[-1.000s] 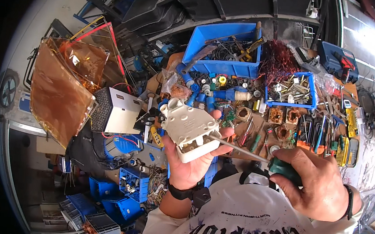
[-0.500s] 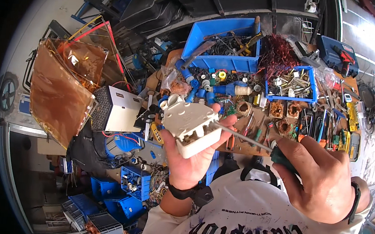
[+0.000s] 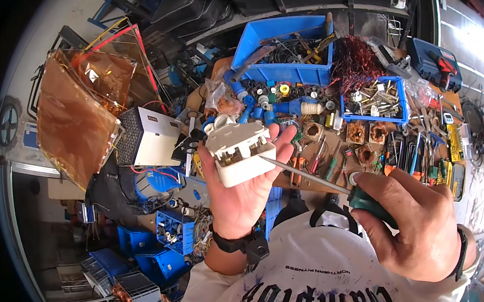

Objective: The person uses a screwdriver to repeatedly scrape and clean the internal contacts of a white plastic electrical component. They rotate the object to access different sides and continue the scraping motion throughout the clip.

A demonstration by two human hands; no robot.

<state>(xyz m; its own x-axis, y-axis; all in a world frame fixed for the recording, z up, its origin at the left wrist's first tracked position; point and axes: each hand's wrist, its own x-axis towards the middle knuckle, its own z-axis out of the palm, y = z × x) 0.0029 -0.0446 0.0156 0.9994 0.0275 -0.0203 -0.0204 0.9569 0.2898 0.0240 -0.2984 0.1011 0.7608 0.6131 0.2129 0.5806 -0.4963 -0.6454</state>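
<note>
My left hand (image 3: 236, 203), palm up with its fingers curled round from below, holds a white plastic box (image 3: 247, 171). The box's lid (image 3: 236, 139) sits lifted and tilted at the near side, and a gap shows posts and inner parts that are too small to make out. My right hand (image 3: 416, 226) is closed round the green handle of a screwdriver (image 3: 309, 175). The screwdriver's metal shaft points left, with its tip at the right end of the box, by the fingers of my left hand; whether it touches the box I cannot tell.
Beyond my hands stands a cluttered workbench with a blue crate (image 3: 283, 71) of tools, a smaller blue tray (image 3: 374, 118) of metal pieces and a tangle of red wire (image 3: 358, 63). Pliers and screwdrivers (image 3: 331, 168) lie nearer. A white-topped case (image 3: 159, 138) stands at left.
The box has tipped in my left hand, so the gap under its lid faces me more. The screwdriver tip has come out from the lid's edge and sits lower by the box's end.
</note>
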